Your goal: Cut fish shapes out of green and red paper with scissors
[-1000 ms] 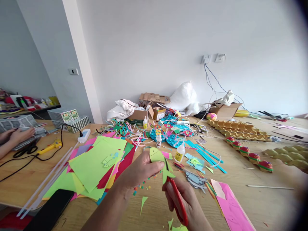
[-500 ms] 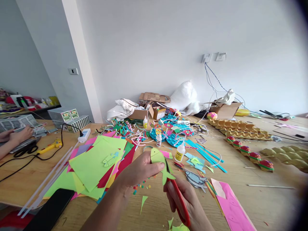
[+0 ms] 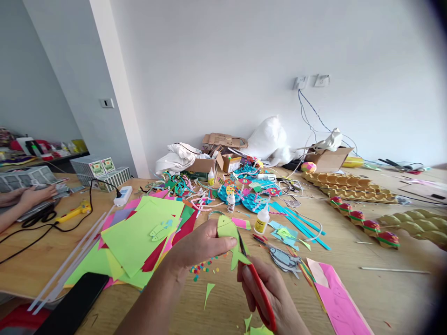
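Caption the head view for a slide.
Left hand holds a green paper fish, right hand red-handled scissors at its edge.

Single head cam, at the wearer's eye level, faces forward and tilts down over the left hand [image 3: 209, 239] and right hand [image 3: 267, 284], both close at lower centre, across the wooden table [image 3: 188, 311] to the farther pale wall [image 3: 209, 70].

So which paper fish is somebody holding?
The big green fish in the left hand, beside the scissors. The small green fish lie on paper sheets, and the blue-grey fish on the table.
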Demonstrator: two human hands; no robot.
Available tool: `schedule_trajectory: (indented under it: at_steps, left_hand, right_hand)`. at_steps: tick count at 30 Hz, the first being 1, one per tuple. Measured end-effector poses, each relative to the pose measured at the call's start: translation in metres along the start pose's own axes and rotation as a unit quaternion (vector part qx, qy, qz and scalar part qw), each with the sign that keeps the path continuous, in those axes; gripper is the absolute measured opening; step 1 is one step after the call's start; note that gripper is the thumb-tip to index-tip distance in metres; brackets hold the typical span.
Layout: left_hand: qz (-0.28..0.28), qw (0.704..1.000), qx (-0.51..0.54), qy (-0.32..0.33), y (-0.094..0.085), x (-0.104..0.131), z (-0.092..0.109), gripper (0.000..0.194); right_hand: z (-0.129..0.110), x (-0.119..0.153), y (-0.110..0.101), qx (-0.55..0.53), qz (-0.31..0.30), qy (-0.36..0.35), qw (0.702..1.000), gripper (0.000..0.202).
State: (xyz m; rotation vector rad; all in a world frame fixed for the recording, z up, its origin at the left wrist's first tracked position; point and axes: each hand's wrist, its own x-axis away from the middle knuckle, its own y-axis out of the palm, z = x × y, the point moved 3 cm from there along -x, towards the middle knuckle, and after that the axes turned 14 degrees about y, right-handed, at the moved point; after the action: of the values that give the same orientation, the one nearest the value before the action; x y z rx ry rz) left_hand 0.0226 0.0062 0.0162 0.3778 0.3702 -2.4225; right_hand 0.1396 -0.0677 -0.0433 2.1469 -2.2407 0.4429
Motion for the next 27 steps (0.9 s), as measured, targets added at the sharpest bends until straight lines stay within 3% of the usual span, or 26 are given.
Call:
schedule_trajectory:
  at_steps: [10, 15, 22, 27]
  left_hand:
    - [0.005, 1.000, -0.003, 0.001, -0.002, 0.001, 0.001, 0.018]
    - [0.058, 0.998, -0.014, 0.019, -0.008, 0.003, 0.000, 0.022]
    - [0.079, 0.994, -0.061, 0.040, -0.009, 0.000, 0.006, 0.026]
    - [0.104, 0.990, -0.089, 0.041, -0.003, -0.002, 0.010, 0.024]
  right_hand:
    - [0.002, 0.000, 0.001, -0.006, -0.013, -0.002, 1.000, 0.050]
    - [0.004, -0.003, -0.002, -0.045, -0.041, -0.032, 0.998, 0.047]
    - [-0.017, -0.006, -0.014, -0.060, -0.067, -0.087, 0.992, 0.038]
    - [-0.031, -0.011, -0.018, -0.079, 0.050, -0.056, 0.994, 0.031]
